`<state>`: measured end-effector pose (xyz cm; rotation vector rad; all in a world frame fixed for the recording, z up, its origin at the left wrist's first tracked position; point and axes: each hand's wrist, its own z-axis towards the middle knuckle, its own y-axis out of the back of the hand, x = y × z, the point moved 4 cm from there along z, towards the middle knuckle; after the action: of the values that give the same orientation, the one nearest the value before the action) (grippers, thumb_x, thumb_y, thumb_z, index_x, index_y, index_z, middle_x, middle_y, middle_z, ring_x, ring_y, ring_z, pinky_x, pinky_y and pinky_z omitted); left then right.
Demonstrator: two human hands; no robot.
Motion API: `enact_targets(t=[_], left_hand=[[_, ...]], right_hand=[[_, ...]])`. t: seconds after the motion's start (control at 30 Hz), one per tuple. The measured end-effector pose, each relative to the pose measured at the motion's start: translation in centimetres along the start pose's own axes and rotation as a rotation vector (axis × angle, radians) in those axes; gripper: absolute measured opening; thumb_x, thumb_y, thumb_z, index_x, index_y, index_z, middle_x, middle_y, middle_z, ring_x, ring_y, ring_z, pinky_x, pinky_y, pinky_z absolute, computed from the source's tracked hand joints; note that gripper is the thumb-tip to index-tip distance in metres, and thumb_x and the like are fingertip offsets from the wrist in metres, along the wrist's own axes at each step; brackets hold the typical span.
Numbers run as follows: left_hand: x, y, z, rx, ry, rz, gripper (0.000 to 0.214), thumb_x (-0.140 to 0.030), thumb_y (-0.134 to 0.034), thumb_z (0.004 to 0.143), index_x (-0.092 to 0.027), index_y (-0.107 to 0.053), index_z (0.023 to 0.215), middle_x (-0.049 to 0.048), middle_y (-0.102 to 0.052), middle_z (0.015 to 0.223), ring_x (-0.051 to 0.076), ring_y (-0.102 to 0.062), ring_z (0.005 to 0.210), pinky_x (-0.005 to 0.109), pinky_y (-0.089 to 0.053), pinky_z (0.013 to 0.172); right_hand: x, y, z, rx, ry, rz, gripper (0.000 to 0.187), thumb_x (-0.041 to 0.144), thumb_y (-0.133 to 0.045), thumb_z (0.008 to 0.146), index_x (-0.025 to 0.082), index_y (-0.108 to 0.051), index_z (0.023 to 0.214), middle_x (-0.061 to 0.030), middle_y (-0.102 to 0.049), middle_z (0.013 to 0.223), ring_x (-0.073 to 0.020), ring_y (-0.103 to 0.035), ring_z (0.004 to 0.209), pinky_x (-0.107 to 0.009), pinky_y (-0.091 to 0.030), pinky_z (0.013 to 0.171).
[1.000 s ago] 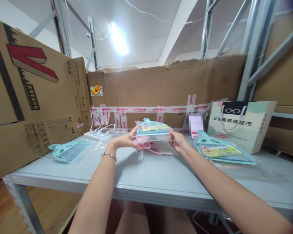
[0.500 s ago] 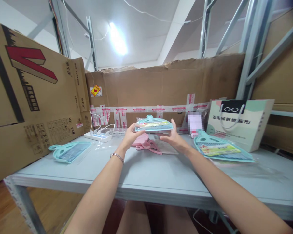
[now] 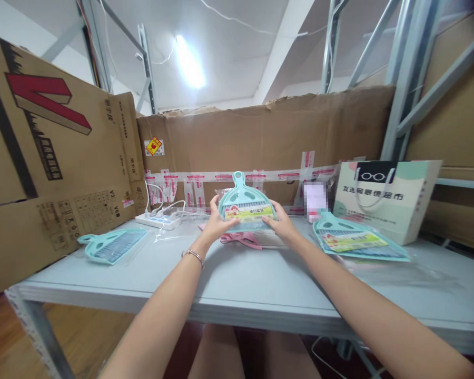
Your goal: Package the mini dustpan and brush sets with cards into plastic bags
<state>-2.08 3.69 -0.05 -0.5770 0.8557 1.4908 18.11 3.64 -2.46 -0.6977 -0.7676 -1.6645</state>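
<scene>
Fingers (image 3: 228, 224) of the left hand (image 3: 216, 225) and right hand (image 3: 280, 225) gripped opposite sides of a turquoise dustpan (image 3: 245, 196), held handle-up above the desk (image 3: 256, 284); its label (image 3: 248, 211) was already in place, but it was not yet set down.

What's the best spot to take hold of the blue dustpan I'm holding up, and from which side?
The blue dustpan is probably best taken by its handle, coming from above. The handle is narrow and points up, free of the wide body, while the left hand and right hand grip the lower sides.
</scene>
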Motion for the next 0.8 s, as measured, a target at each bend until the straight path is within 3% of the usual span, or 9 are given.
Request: enact_targets(t=[0.17,0.23,0.43,0.53,0.6,0.7,0.8], left_hand=[[-1.4,-0.9,-0.6,-0.089,-0.183,0.132,0.094,-0.03,-0.078,0.057,-0.022,-0.02,0.131,0.0137,-0.04,0.13,0.025,-0.045,0.119,0.038,-0.039,0.099],[-1.9,-1.0,-0.7,-0.09,-0.196,0.153,0.091,-0.034,-0.076,0.061,-0.021,-0.021,0.132,0.0144,-0.04,0.131,0.025,-0.045,0.119,0.038,-0.039,0.099],[-2.9,0.2,-1.6,-0.046,-0.198,0.147,0.071,-0.032,-0.064,0.074,-0.019,-0.026,0.131,0.0147,-0.037,0.137,0.024,-0.038,0.126,0.036,-0.031,0.105],[-2.6,0.7,-2.2,-0.016,-0.144,0.1,0.059,-0.036,-0.058,0.078,-0.02,-0.033,0.129,0.0132,-0.046,0.13,0.024,-0.044,0.121,0.036,-0.037,0.1],[-1.9,0.9,-2.3,0.007,-0.021,0.038,0.054,-0.043,-0.052,0.081,-0.019,-0.036,0.127,0.0118,-0.057,0.113,0.024,-0.057,0.104,0.037,-0.047,0.085],[-0.3,1.9,-2.0,-0.048,0.139,0.018,0.044,-0.044,-0.044,0.084,-0.018,-0.041,0.119,0.0076,-0.061,0.092,0.019,-0.063,0.077,0.034,-0.052,0.066],[1.0,3.3,-1.4,-0.148,0.159,0.272,0.028,-0.028,-0.048,0.08,-0.015,-0.051,0.105,0.0073,-0.062,0.087,0.02,-0.061,0.082,0.038,-0.049,0.076]], right_hand=[[2.7,-0.2,-1.6,-0.167,-0.006,-0.277,0.101,0.051,-0.077,0.047,0.023,-0.031,0.132,-0.0141,-0.045,0.133,-0.0313,-0.046,0.118,-0.048,-0.037,0.097],[3.9,0.3,-1.9,-0.208,-0.014,-0.34,0.104,0.054,-0.078,0.045,0.022,-0.031,0.132,-0.0154,-0.047,0.131,-0.0336,-0.047,0.116,-0.049,-0.038,0.095],[5.2,0.8,-2.0,-0.121,0.067,-0.201,0.058,0.048,-0.061,0.072,0.022,-0.046,0.121,-0.0088,-0.061,0.112,-0.0256,-0.057,0.102,-0.04,-0.042,0.09],[5.3,1.5,-2.4,-0.093,0.079,-0.213,0.043,0.043,-0.052,0.079,0.023,-0.051,0.117,-0.0072,-0.063,0.111,-0.0244,-0.058,0.101,-0.039,-0.042,0.09],[5.1,3.6,-2.6,-0.142,0.027,-0.275,0.039,0.042,-0.047,0.081,0.022,-0.056,0.114,-0.0077,-0.064,0.109,-0.0249,-0.059,0.097,-0.039,-0.043,0.087],[3.7,10.2,-2.9,-0.302,-0.067,-0.457,0.039,0.038,-0.043,0.081,0.018,-0.06,0.111,-0.0119,-0.066,0.103,-0.0264,-0.061,0.089,-0.038,-0.045,0.079],[1.4,18.6,-3.6,-0.489,-0.173,-0.812,0.035,0.031,-0.045,0.076,0.016,-0.066,0.099,-0.0167,-0.068,0.09,-0.0292,-0.061,0.083,-0.037,-0.045,0.071]])
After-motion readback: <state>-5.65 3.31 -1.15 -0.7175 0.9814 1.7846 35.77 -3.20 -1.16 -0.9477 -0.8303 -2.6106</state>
